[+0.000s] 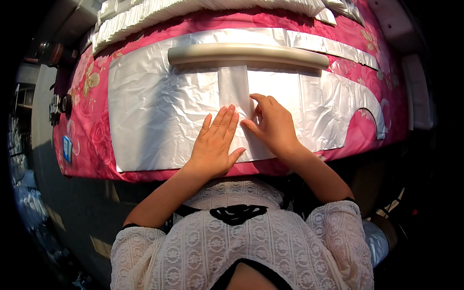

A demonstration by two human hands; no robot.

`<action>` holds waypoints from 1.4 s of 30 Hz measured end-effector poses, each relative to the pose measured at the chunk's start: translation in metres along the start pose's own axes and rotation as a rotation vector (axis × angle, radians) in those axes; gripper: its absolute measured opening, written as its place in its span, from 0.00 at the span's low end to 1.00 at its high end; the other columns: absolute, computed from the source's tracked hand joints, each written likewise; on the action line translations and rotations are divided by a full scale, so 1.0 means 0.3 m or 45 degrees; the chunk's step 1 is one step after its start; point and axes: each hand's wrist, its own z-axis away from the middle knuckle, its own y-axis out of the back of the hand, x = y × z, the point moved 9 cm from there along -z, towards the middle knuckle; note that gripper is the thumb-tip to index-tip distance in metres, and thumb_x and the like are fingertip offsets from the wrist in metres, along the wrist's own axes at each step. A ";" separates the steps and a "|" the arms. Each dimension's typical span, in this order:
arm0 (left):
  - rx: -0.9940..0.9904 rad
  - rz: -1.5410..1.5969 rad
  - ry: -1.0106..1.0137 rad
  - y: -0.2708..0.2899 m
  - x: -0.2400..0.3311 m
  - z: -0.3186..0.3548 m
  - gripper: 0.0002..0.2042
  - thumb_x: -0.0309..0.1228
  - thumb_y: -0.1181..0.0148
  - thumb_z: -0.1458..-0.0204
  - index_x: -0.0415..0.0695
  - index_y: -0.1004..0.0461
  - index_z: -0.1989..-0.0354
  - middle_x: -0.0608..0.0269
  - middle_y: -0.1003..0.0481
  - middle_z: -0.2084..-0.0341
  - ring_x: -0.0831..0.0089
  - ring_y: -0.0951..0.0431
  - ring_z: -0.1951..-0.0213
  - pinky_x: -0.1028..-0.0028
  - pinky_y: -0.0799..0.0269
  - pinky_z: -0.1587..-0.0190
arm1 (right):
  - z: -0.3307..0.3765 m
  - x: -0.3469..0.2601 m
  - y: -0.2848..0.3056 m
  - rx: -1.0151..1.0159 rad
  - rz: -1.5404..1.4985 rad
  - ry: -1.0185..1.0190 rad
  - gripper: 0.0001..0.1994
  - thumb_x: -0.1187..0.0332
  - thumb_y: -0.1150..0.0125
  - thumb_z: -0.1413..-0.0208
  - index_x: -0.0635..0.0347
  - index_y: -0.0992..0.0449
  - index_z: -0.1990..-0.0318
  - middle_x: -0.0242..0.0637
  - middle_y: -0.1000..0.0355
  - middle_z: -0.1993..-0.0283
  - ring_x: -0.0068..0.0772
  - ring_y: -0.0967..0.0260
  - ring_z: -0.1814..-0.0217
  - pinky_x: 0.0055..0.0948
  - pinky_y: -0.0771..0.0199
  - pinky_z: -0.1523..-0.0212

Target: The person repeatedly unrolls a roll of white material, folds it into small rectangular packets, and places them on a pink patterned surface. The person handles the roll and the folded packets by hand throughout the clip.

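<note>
A large, shiny white plastic bag point(145, 106) lies spread and creased on the table, its handle-like strips reaching to the right. A narrow folded panel point(233, 87) of the same film runs up its middle. My left hand point(212, 142) rests flat on the film at this panel, fingers stretched out and thumb apart. At the panel's right edge is my right hand point(275, 123), its thumb and forefinger apart and touching the film, the other fingers curled partly out of sight. Beyond both hands, a pale smooth tube point(249, 54) lies crosswise on the bag.
A pink floral cloth point(96, 145) covers the table. Stacks of folded white film point(208, 12) line the far edge. At the left are a small blue-and-white packet point(67, 148) and a dark roll point(66, 103). The table's near edge runs just before my body.
</note>
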 end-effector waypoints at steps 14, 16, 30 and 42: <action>0.507 0.135 -0.345 0.145 -0.013 -0.029 0.08 0.20 0.40 0.60 0.38 0.28 0.69 0.55 0.25 0.66 0.61 0.24 0.64 0.69 0.28 0.63 | -0.074 -0.055 -0.010 -0.130 0.201 1.002 0.23 0.72 0.42 0.57 0.61 0.32 0.49 0.39 0.37 0.42 0.41 0.43 0.38 0.35 0.41 0.40; 0.474 0.181 -0.297 0.144 -0.022 -0.033 0.08 0.20 0.40 0.61 0.38 0.29 0.70 0.55 0.24 0.67 0.61 0.23 0.65 0.69 0.27 0.64 | -0.075 -0.054 -0.005 -0.114 0.166 1.001 0.23 0.73 0.41 0.60 0.61 0.31 0.50 0.38 0.35 0.44 0.40 0.41 0.40 0.35 0.40 0.41; 0.181 0.322 -0.370 0.099 0.013 0.099 0.20 0.27 0.39 0.61 0.37 0.31 0.56 0.54 0.27 0.59 0.61 0.26 0.56 0.65 0.32 0.51 | 0.171 -0.094 -0.042 0.027 0.127 1.108 0.14 0.70 0.46 0.56 0.54 0.25 0.58 0.31 0.27 0.55 0.30 0.30 0.56 0.31 0.30 0.56; 0.097 0.968 0.680 0.048 -0.223 -0.019 0.33 0.29 0.42 0.52 0.31 0.51 0.39 0.57 0.24 0.80 0.74 0.23 0.77 0.79 0.30 0.69 | -0.024 0.025 -0.045 -0.232 -0.137 -0.016 0.14 0.59 0.46 0.48 0.61 0.23 0.72 0.41 0.28 0.79 0.39 0.31 0.77 0.32 0.33 0.73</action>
